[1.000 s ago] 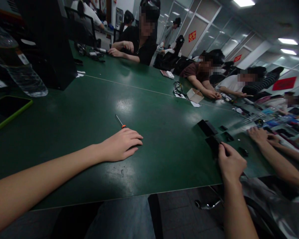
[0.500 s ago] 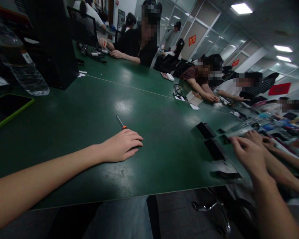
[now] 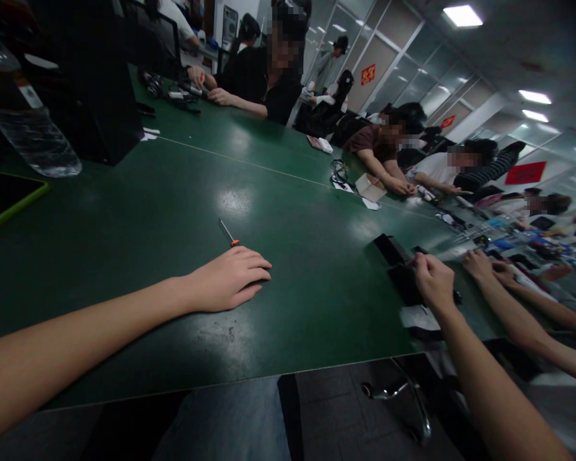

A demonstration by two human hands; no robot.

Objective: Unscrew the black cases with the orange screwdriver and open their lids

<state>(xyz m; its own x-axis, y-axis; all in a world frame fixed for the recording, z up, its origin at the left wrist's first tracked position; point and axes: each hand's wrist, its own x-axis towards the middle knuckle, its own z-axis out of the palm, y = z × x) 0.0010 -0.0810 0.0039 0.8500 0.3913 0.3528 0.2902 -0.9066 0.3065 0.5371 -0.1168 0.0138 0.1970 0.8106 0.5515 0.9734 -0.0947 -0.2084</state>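
Observation:
My left hand (image 3: 233,278) lies palm down on the green table (image 3: 288,320), fingers stretched out and slightly apart. Just behind its knuckles a small screwdriver (image 3: 228,232) shows its thin metal shaft and orange collar; the handle disappears under the hand, and whether I touch it is hidden. On the right, my right hand (image 3: 434,282) is closed, thumb and fingers pressed together, above black box-like pieces (image 3: 391,250). What those fingers hold, if anything, cannot be made out. Below that hand lies a pale flat piece (image 3: 418,317) by the table edge.
Another person's hand (image 3: 479,264) works to the right of mine. A phone in a green case (image 3: 14,198), a plastic bottle (image 3: 38,144) and a black case (image 3: 100,109) stand at the left. Across the table are a small cardboard box (image 3: 370,187), cables (image 3: 338,171) and seated people.
My right hand has moved left and away from me, closed, over the black pieces. My left hand and the screwdriver stay in place; the view has shifted slightly.

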